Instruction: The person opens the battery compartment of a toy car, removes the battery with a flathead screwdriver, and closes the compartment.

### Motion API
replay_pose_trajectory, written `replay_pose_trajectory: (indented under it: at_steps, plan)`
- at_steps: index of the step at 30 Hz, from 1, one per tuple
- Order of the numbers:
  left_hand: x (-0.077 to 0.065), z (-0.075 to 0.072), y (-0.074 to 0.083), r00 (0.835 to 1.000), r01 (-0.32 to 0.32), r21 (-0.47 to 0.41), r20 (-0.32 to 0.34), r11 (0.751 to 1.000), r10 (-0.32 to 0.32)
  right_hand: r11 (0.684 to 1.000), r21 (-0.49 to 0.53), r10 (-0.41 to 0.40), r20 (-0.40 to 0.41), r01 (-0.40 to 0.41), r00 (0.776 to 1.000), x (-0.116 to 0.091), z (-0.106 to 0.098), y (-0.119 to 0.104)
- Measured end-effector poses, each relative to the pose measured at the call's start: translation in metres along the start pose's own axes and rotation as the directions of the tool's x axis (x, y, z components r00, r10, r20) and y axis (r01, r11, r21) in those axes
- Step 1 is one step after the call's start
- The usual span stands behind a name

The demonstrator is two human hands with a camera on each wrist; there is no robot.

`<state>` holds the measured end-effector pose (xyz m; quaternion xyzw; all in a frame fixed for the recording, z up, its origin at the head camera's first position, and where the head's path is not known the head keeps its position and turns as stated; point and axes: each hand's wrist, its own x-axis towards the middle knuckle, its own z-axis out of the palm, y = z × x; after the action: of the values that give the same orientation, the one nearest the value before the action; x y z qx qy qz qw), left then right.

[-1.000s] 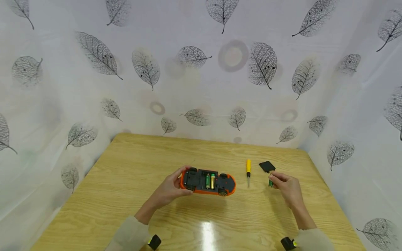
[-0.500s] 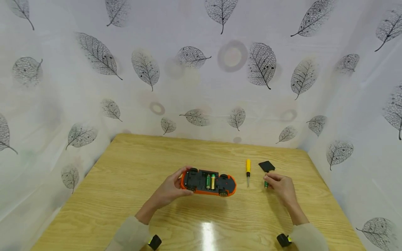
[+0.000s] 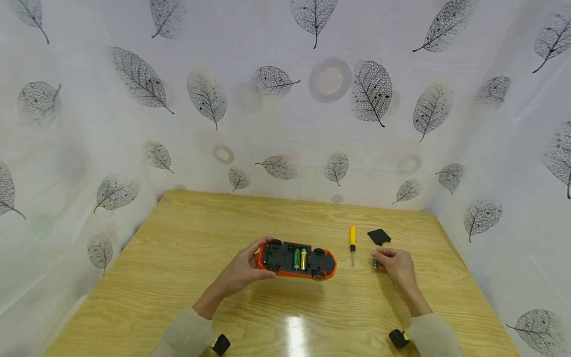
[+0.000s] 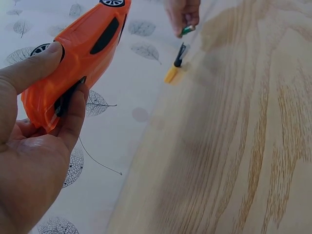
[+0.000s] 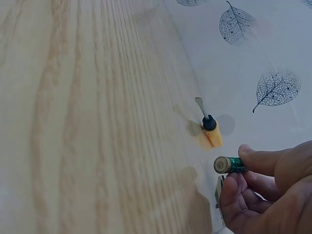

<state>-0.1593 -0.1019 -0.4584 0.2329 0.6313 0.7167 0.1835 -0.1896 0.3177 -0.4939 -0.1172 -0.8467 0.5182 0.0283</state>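
Note:
My left hand [image 3: 243, 265] grips an orange toy car [image 3: 327, 270] by its rear end, above the table. The car's black underside faces me, with its battery compartment uncovered. Two green-and-gold batteries [image 3: 303, 259] lie side by side in that compartment. In the left wrist view, the thumb presses beside a wheel [image 4: 41, 50] and the fingers wrap the body [image 4: 80, 58]. To the right, my right hand [image 3: 398, 267] pinches a green battery [image 5: 230, 165] between thumb and fingers. The flat end of this battery shows in the right wrist view.
A screwdriver [image 3: 353, 239] with a yellow handle lies between the car and my right hand. Just beyond that hand is a black battery cover [image 3: 379, 236]. A leaf-patterned white curtain [image 3: 285, 124] closes off the back and sides of the wooden table [image 3: 200, 218].
My right hand has moved a little left with the battery, from near the cover's right side towards the screwdriver. The left hand and the car have stayed almost still.

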Motion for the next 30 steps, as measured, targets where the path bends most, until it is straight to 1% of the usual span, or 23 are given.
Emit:
replay_pose_trajectory:
  at_steps: [4,8,14,19,24,30]
  plan:
    - [0.0,0.0,0.001,1.0,0.008,-0.006,0.0,1.0,-0.008,1.0,-0.01,0.006,0.006,-0.006,1.0,0.002,0.002,0.0]
    - [-0.001,0.001,0.002,1.0,0.008,0.008,0.002,1.0,-0.008,1.0,-0.017,0.008,0.009,-0.008,1.0,0.002,0.004,0.0]
    - [-0.002,0.001,0.002,1.0,0.002,0.026,0.003,1.0,-0.002,0.999,-0.045,-0.015,0.009,0.015,1.0,0.003,0.006,0.002]
    - [-0.001,0.0,0.001,1.0,-0.008,0.008,0.013,1.0,0.008,0.997,-0.068,-0.026,0.002,0.026,1.0,0.005,0.007,0.005]
    - [-0.001,0.0,-0.001,0.999,-0.026,-0.005,0.019,1.0,0.026,0.998,-0.064,-0.027,-0.008,0.026,1.0,0.008,0.008,0.008]
    - [-0.001,0.001,-0.001,1.0,-0.007,-0.017,0.013,1.0,0.007,0.992,-0.123,-0.045,-0.025,0.041,0.999,0.01,0.011,0.01]
